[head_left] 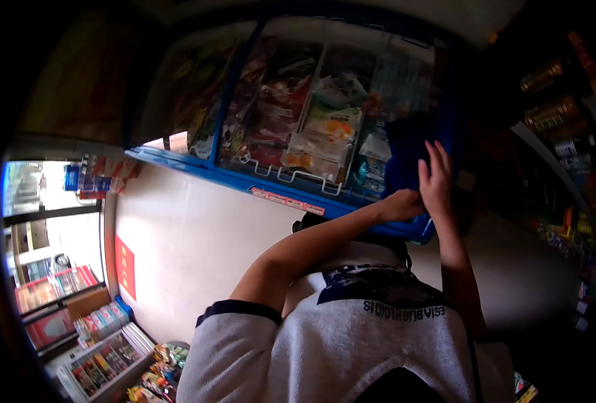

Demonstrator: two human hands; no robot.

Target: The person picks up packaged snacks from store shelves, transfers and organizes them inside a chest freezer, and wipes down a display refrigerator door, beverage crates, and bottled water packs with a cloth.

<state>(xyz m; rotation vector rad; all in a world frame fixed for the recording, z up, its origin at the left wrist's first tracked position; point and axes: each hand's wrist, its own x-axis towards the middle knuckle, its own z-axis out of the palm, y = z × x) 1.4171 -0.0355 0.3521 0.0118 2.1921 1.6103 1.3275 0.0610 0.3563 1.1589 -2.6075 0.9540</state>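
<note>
Fingers spread, the right hand (436, 176) is beside dark-blue, cloth-like material (403, 151) atop a blue-framed, glass-topped display chest (234, 176); curled left hand (403, 204), grip unclear. Flat, even pressure seems best.

Wire barrier (310, 175) near left hand (401, 204)

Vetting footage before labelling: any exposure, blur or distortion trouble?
Head view: window partly blown out to white; head view: shelf goods at right sunk in shadow, soft; head view: strong wide-angle curvature, black corners; head view: left hand and right hand readable, but the dark blue material beside them shows little detail.
</note>
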